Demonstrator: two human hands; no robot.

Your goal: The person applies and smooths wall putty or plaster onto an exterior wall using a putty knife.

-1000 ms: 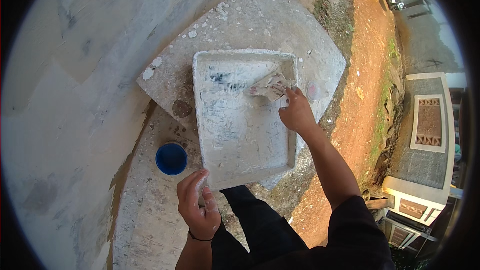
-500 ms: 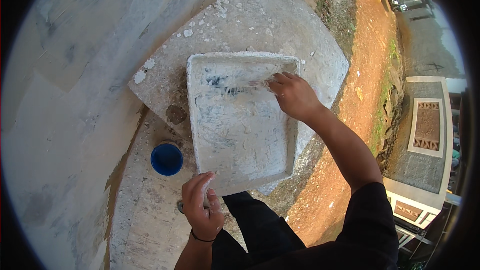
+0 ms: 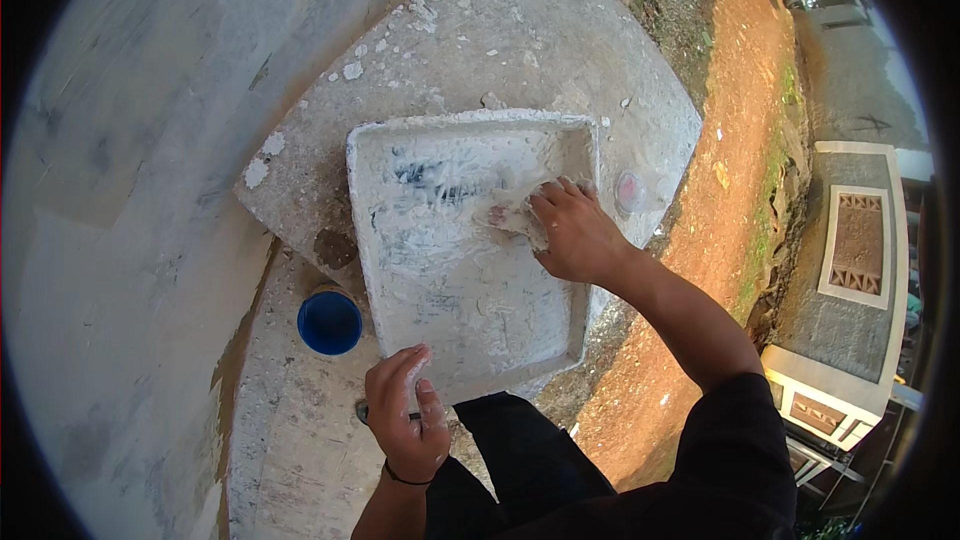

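A shallow rectangular tray (image 3: 475,380), caked in whitish plaster with dark patches, rests on a slab. Inside it, right of the middle, my right hand (image 3: 580,235) is closed on a whitish, plaster-smeared thing with a pink mark (image 3: 515,218); its kind is hard to make out. That thing lies against the wet tray floor. My left hand (image 3: 408,420), with a dark band at the wrist, curls its fingers and thumb around the tray's near left corner, which it mostly hides. White plaster coats the fingertips of both hands.
Left of the tray stands a round container with a blue inside (image 3: 329,321). A clear plastic cup-like thing with a pink mark (image 3: 630,192) lies just right of it. The plaster-spotted slab (image 3: 560,30) meets a smooth wall (image 3: 130,190) at left; reddish ground (image 3: 735,130) drops away right.
My right hand has drawn nearer to me across the tray with the smeared thing in it. The clear cup-like thing now shows beside the tray. My left hand stays at the corner.
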